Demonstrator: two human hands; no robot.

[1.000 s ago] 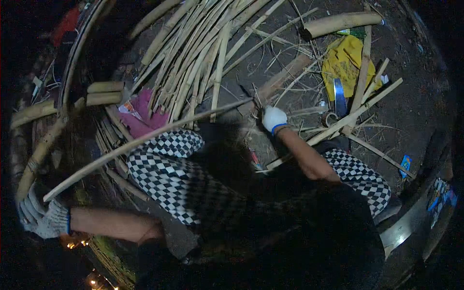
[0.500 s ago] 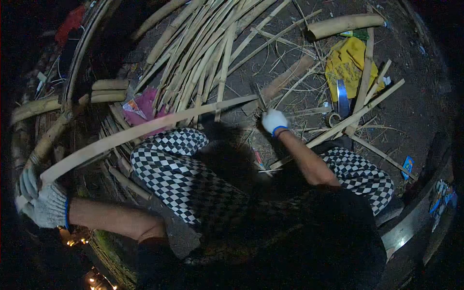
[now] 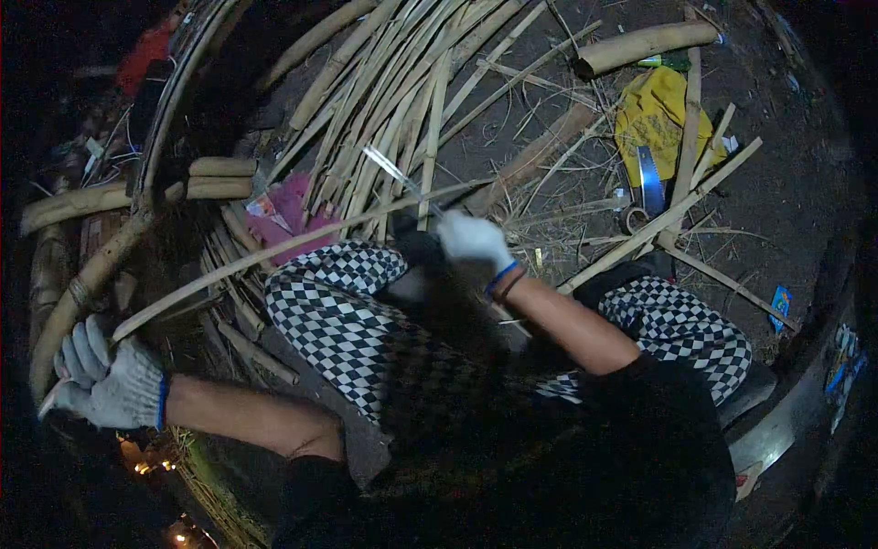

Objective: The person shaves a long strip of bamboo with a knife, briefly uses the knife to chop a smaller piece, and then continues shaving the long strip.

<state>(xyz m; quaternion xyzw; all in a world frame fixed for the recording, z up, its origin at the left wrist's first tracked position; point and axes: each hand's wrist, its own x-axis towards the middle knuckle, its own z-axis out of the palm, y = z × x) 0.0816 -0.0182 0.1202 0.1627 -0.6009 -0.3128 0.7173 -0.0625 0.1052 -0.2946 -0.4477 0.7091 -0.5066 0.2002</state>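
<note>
A long bamboo strip (image 3: 265, 243) runs on a slant from lower left to the middle of the head view. At its lower end is my left hand (image 3: 112, 380), in a pale knitted glove, gripping the strip with the fingers partly curled. My right hand (image 3: 476, 241), in a white glove with a blue cuff, is closed around a knife. Its blade (image 3: 391, 170) is blurred and points up and left, crossing above the strip near the far end. The knife's handle is hidden in the fist.
Many split bamboo strips (image 3: 389, 101) lie in a pile ahead. To the right are a yellow cloth (image 3: 660, 114), a saw blade (image 3: 650, 181), a tape roll (image 3: 633, 219) and a thick bamboo piece (image 3: 649, 48). Small lights glow at lower left.
My right hand has moved left, and the knife blade has swung to point up and left. The strip has turned edge-on, and my left hand has shifted slightly right.
</note>
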